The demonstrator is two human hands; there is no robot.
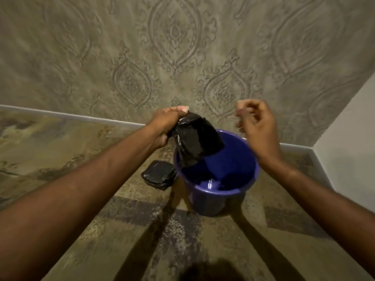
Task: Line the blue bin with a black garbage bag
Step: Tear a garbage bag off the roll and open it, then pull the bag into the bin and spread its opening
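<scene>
A round blue bin stands on the patterned floor near the wall, its inside bare. Over its left rim hangs a black garbage bag, still mostly folded, gripped at its top by my left hand. My right hand hovers above the bin's right rim, blurred, fingers loosely curled with nothing in them. It is apart from the bag.
A folded stack of black garbage bags lies on the floor just left of the bin. The ornate wallpapered wall rises behind, with a pale skirting along its foot. A plain white wall closes the right side.
</scene>
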